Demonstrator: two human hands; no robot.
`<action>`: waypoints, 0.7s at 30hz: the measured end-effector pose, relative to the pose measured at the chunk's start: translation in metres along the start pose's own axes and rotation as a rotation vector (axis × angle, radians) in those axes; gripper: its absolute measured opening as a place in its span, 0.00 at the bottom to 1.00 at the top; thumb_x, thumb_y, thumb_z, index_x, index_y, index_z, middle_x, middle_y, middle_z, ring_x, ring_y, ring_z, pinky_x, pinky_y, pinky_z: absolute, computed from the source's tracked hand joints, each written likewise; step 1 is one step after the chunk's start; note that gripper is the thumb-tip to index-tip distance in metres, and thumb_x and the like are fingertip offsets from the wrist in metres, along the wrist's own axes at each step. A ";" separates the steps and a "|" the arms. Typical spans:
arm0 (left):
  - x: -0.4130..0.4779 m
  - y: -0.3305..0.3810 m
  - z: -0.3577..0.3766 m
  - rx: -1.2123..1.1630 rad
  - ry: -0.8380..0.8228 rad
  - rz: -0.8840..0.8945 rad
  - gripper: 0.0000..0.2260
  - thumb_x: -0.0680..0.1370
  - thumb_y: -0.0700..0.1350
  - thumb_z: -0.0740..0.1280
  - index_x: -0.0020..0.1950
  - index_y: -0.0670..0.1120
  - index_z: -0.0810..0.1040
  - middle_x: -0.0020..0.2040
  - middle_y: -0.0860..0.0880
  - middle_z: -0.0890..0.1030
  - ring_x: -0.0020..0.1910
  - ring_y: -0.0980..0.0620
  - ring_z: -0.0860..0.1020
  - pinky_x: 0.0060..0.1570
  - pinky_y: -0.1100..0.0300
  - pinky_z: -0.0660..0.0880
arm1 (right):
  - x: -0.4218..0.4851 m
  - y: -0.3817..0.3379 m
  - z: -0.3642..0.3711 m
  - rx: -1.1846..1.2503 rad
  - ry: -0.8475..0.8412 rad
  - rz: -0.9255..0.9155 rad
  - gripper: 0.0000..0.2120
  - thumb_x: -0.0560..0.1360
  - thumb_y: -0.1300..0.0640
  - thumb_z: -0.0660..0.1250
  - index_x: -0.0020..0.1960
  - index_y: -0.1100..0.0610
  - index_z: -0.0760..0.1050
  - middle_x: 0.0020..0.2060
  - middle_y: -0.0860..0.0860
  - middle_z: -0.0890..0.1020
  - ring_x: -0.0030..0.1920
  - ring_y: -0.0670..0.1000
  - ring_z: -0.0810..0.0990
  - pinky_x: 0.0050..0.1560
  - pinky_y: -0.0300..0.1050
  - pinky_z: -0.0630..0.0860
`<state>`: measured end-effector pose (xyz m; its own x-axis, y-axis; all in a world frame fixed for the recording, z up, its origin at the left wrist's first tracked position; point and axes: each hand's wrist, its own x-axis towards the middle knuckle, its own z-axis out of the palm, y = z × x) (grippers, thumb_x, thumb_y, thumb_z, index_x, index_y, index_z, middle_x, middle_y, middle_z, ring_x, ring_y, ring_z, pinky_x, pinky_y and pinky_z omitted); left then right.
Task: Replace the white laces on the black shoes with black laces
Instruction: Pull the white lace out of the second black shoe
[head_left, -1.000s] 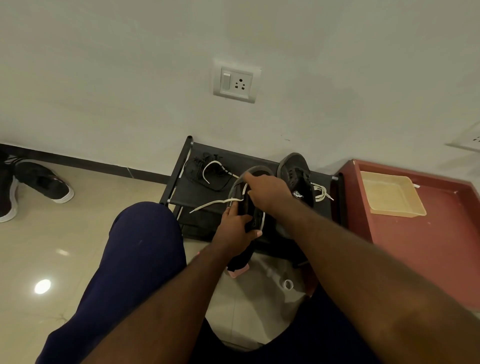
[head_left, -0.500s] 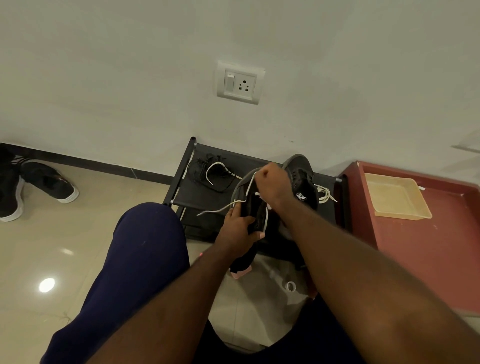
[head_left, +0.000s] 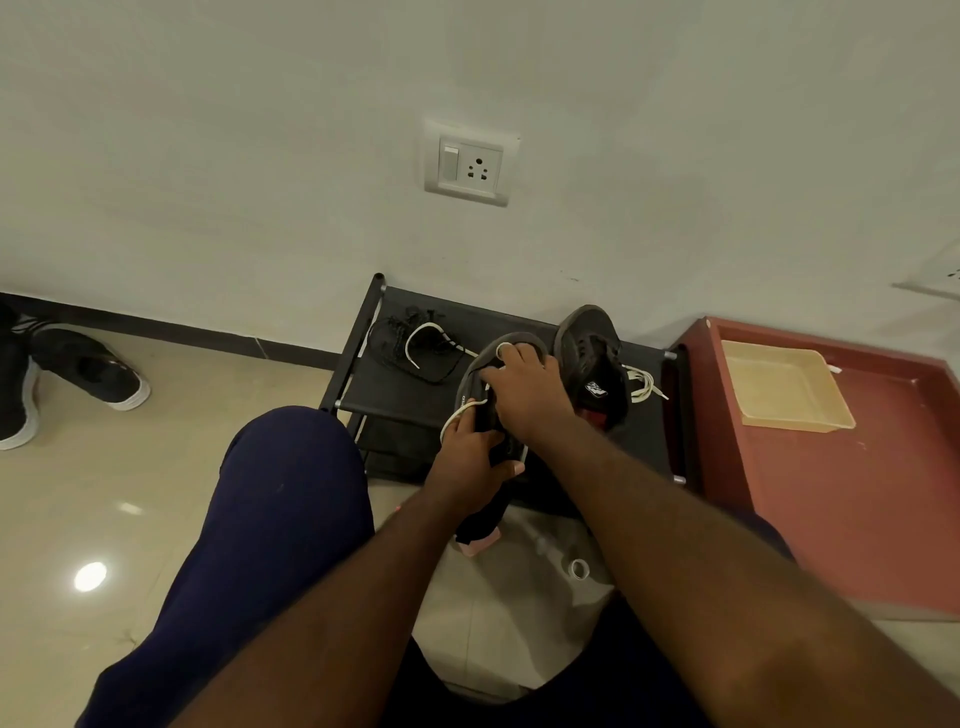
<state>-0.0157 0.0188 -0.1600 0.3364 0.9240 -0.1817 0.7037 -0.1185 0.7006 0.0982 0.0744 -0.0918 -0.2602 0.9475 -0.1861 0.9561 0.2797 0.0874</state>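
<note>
I hold a black shoe (head_left: 475, 371) upright over the front of a low black shoe rack (head_left: 395, 395). My left hand (head_left: 470, 462) grips the shoe's side from below. My right hand (head_left: 530, 387) lies over the shoe's lacing, fingers curled at the white lace (head_left: 460, 413); what the fingertips pinch is hidden. A second black shoe (head_left: 592, 358) stands on the rack to the right, its white lace (head_left: 644, 384) trailing. Black laces (head_left: 395, 338) and a loose white lace (head_left: 415, 345) lie on the rack's left part.
A red low table (head_left: 852, 493) with a beige tray (head_left: 784, 387) stands to the right. Other black shoes (head_left: 88, 369) with white soles lie on the tiled floor at far left. My knee in dark trousers (head_left: 280, 499) is at the lower left. A wall socket (head_left: 470, 163) is above.
My right hand pulled the white lace upward half a second ago and has come back down onto the shoe. The lace's free end, stretched out leftward before, now loops short at my left hand.
</note>
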 end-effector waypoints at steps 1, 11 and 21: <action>0.000 0.000 0.000 0.001 -0.003 0.001 0.21 0.74 0.56 0.72 0.61 0.46 0.81 0.76 0.42 0.60 0.76 0.41 0.57 0.73 0.46 0.62 | 0.000 0.000 0.001 -0.037 0.018 0.003 0.19 0.81 0.55 0.63 0.71 0.52 0.72 0.70 0.55 0.70 0.72 0.57 0.64 0.70 0.59 0.63; -0.001 0.004 -0.003 0.017 -0.031 -0.054 0.22 0.74 0.56 0.72 0.64 0.45 0.79 0.79 0.40 0.54 0.76 0.38 0.55 0.74 0.48 0.59 | 0.011 0.012 -0.013 0.270 0.229 0.240 0.09 0.81 0.55 0.58 0.54 0.57 0.75 0.52 0.55 0.81 0.56 0.57 0.76 0.58 0.55 0.71; -0.004 0.010 -0.008 -0.012 -0.065 -0.112 0.24 0.76 0.55 0.71 0.68 0.47 0.76 0.81 0.43 0.47 0.78 0.40 0.50 0.75 0.46 0.58 | 0.026 0.056 -0.071 1.655 0.535 0.723 0.09 0.79 0.66 0.58 0.42 0.59 0.73 0.36 0.57 0.79 0.32 0.54 0.77 0.29 0.42 0.74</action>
<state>-0.0147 0.0171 -0.1472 0.2965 0.9058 -0.3028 0.7314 -0.0114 0.6819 0.1354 0.1256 -0.0218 0.5014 0.8320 -0.2375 -0.0510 -0.2456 -0.9680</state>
